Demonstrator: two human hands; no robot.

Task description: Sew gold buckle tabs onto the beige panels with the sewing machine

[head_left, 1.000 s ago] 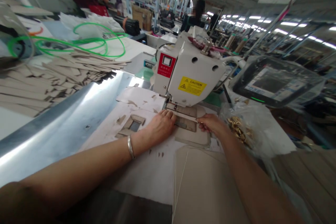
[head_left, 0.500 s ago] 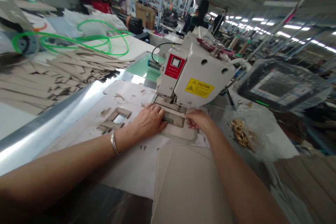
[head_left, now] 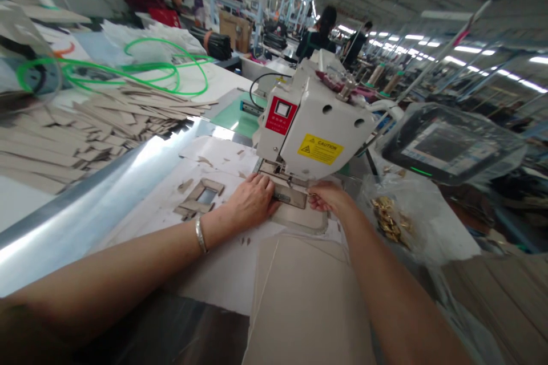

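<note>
Under the head of a white sewing machine (head_left: 308, 120) lies a flat beige template plate (head_left: 295, 198) with a narrow dark slot or metal piece in it. My left hand (head_left: 253, 198) rests on the plate's left end, fingers bent and pressed together. What lies under those fingers is hidden. At the right end, my right hand (head_left: 329, 196) is closed in a pinch on the end of a thin beige strip (head_left: 299, 187), which runs across the plate just in front of the needle area. Nearer to me lies a large beige panel (head_left: 314, 291).
A beige frame-shaped piece (head_left: 205, 194) and scraps lie left on white paper. Many beige strips (head_left: 51, 142) and a green hose (head_left: 171, 77) cover the far-left table. At right are a plastic-wrapped control screen (head_left: 445, 145) and a bag of gold-coloured metal parts (head_left: 389, 217). People work behind.
The view has shifted slightly, so hands and plate sit a little further right in the picture. Both hands keep nearly the same place at the plate.
</note>
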